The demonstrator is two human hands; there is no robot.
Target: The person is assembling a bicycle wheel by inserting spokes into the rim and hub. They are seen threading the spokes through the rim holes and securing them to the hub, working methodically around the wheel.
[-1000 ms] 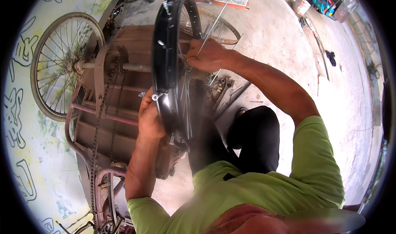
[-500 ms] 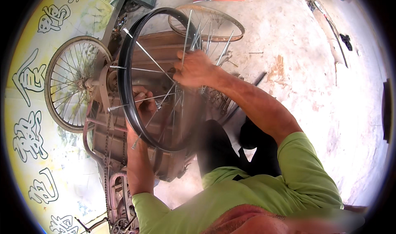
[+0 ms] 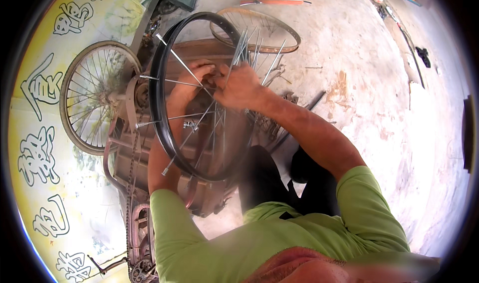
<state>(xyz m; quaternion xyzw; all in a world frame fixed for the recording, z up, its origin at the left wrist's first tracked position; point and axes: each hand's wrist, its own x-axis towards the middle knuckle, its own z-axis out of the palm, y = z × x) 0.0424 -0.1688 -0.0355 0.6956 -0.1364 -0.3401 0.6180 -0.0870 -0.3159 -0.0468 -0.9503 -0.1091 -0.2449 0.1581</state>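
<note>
Tilted over a slatted frame point(image 3: 141, 165), the black rim point(image 3: 156, 93) looks light, stiff, best gripped round its edge; by likely springy spokes point(image 3: 242, 46), my left hand point(image 3: 189, 82) and right hand point(image 3: 238, 87) meet, fingers curled, any pinch hidden.

"Where were the two hands?"
"The left hand point(image 3: 192, 79) reached behind the left side of the black rim point(image 3: 158, 91), its fingers near or against those of the right hand point(image 3: 238, 87); contact was hard to make out."
"Was the right one gripping anything?"
"Its fingers were curled among thin metal spokes point(image 3: 178, 58), but the grip itself was hidden."
"And around the rim?"
"Several spokes crossed its left side, their ends sticking out. A spoked wheel point(image 3: 109, 100) was farther left, a rusty rim point(image 3: 282, 49) lay at the far side, and a dark bar point(image 3: 315, 101) was to the right."
</note>
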